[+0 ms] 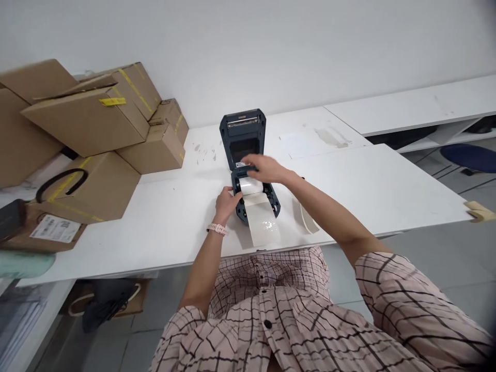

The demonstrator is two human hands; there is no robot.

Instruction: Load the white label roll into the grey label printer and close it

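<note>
A dark label printer stands on the white table with its lid raised. Inside it sits a roll of white labels, and a strip of label paper runs from it over the printer's front toward the table edge. My left hand grips the printer's left side, the thumb at the rim beside the roll. Above the back of the roll my right hand reaches in with its fingers stretched out; whether they touch the roll is unclear. A loose curled strip of paper lies right of the printer.
Cardboard boxes are piled on the left of the table, beside a black looped strap. Against the white wall, a sheet of paper lies at the back. A blue chair stands at the far right, near a brown paper piece at the table corner.
</note>
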